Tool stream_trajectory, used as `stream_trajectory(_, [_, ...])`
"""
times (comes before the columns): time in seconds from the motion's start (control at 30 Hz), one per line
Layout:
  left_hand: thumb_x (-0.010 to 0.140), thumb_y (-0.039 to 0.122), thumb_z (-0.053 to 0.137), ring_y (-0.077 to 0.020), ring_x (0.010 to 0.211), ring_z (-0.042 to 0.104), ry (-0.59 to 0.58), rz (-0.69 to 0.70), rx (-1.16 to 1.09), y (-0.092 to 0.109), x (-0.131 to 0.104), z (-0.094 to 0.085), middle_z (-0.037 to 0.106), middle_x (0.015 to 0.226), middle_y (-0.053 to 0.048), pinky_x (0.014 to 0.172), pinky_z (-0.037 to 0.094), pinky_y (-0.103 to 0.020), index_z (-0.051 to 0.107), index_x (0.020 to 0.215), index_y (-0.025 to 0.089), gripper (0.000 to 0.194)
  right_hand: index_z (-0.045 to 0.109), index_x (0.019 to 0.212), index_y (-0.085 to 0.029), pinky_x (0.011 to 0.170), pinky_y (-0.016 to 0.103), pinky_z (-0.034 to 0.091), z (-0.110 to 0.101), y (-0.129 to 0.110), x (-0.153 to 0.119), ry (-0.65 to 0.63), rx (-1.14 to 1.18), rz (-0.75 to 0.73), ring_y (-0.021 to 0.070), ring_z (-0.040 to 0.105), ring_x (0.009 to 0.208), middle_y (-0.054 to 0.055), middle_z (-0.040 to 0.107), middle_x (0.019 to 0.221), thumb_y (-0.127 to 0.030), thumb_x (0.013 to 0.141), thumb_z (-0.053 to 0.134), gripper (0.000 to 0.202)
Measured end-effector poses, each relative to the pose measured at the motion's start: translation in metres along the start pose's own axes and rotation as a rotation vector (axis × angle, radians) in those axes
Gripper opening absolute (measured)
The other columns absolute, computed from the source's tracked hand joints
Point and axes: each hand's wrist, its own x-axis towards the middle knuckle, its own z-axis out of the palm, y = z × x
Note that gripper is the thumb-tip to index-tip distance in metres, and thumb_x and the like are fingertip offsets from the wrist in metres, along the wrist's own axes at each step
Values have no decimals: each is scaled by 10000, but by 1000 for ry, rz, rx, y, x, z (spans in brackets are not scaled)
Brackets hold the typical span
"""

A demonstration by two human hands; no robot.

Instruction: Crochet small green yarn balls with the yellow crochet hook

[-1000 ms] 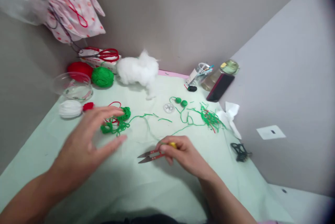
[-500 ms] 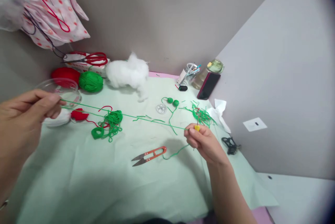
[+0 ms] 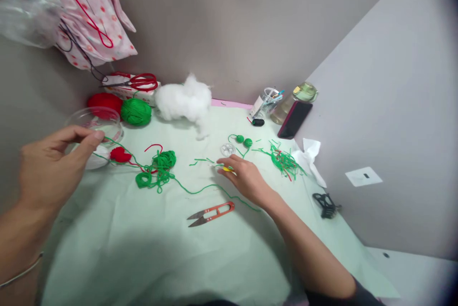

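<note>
My left hand (image 3: 60, 163) pinches a strand of green yarn at the left, above a clear plastic tub. From it the strand droops to a loose green yarn tangle (image 3: 162, 165) and runs on as a slack green strand (image 3: 200, 191) across the cloth. My right hand (image 3: 243, 177) is closed around a small tool with a yellow handle (image 3: 227, 169), over the middle of the cloth; its tip is blurred. Orange-handled thread snips (image 3: 211, 214) lie below that hand. Two small green balls (image 3: 244, 141) with yarn tails sit just beyond it, beside a round clear disc (image 3: 228, 150).
White stuffing (image 3: 184, 100), a green yarn ball (image 3: 136, 111), a red yarn ball (image 3: 104, 104) and red scissors (image 3: 145, 82) line the back left. Green scraps (image 3: 286, 160), a phone (image 3: 295, 120), a bottle (image 3: 306, 92) and a black clip (image 3: 325, 205) stand or lie at right.
My right hand has moved left with the yellow-handled tool and let go of the green strand, which was taut and now lies slack. The view has shifted slightly left.
</note>
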Motion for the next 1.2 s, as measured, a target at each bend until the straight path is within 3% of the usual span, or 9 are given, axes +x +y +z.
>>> stream_trajectory(0.13, [826,381,702,-174,813,592,-195,-11,31,12,-14,3,684,787,56,749,393,-255,736,832,240,145,609,1342,-215,760,295,465,37,-4,43,-4,-33,-23,211,690,950,97,683,1188,-490,970,673,468])
stream_trajectory(0.23, [880,386,674,-181,848,605,-367,54,-23,20,-27,12,708,822,37,823,411,-261,724,846,229,168,652,1239,-232,689,289,424,54,-11,56,-6,-63,-26,188,667,855,89,663,1185,-408,1035,574,281])
stream_trajectory(0.43, [941,454,618,-193,748,592,-837,152,-127,30,-43,30,689,784,-4,696,428,-277,710,767,238,293,618,1310,-221,746,297,433,30,-4,40,22,-69,25,209,668,940,109,665,1219,-318,1026,583,301])
stream_trajectory(0.6, [929,435,620,-237,868,612,-588,232,-45,23,-23,23,711,891,-30,823,439,-350,751,848,252,239,698,928,-204,720,291,394,-7,17,-4,-57,-63,76,179,637,795,51,695,936,-271,1016,571,168])
stream_trajectory(0.77, [816,459,762,-316,1198,554,-290,427,12,29,-23,13,692,1143,-44,1123,300,-448,788,1081,302,309,638,810,-197,669,302,304,-9,21,-43,-298,-111,125,136,509,686,20,636,859,-170,933,581,138])
stream_trajectory(0.87, [902,399,710,-232,967,630,-495,244,-115,48,-54,18,715,1122,-26,927,467,-370,771,1050,284,198,608,770,-196,660,296,307,-4,16,-48,-218,109,174,126,456,674,4,598,809,-188,922,559,160])
stream_trajectory(1.0, [902,447,702,-195,785,651,-1131,-65,-436,61,-101,45,745,892,-32,712,487,-294,807,877,250,224,642,808,-196,565,270,297,-3,0,-39,-176,781,270,98,392,583,-10,655,739,-332,882,651,155])
stream_trajectory(1.1, [879,494,739,-192,778,652,-1158,-314,-599,57,-119,69,762,939,-44,722,499,-299,778,1181,245,393,635,820,-204,477,252,217,1,-19,-28,-143,1156,323,61,306,482,-33,677,669,-401,811,773,241])
stream_trajectory(1.2, [882,519,742,-184,768,637,-1054,-463,-796,55,-121,86,764,911,-69,721,499,-293,808,1134,195,416,647,853,-211,444,235,173,5,-36,-22,-148,1349,309,45,299,443,-49,675,613,-383,730,865,303])
